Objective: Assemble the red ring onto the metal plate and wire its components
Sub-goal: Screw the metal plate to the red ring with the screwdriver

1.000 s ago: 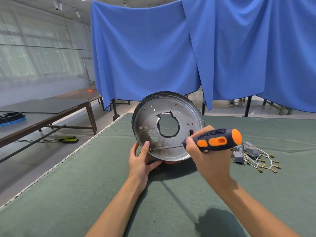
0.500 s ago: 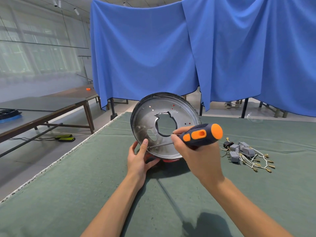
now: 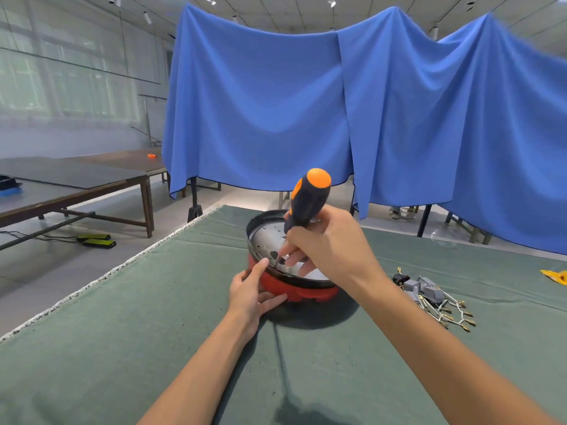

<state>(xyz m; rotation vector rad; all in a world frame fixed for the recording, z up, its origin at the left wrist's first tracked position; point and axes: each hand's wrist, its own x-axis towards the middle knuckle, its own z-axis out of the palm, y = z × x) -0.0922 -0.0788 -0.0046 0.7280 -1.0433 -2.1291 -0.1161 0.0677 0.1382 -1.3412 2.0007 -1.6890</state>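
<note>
With the plate (image 3: 270,237) now lowered flat onto the ring (image 3: 294,291), our left hand (image 3: 250,294) steadies it while our right hand (image 3: 325,240) grips the upright screwdriver (image 3: 308,199), ready to fasten.

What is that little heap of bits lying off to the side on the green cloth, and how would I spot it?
Start at the green cloth-covered table, then find the red ring with the round metal plate at its middle. To the plate's right, clear of both hands, lies a cluster of small grey blocks trailing thin pale wires. Its brass-coloured wire ends set it apart from the yellow scrap further right.
</note>
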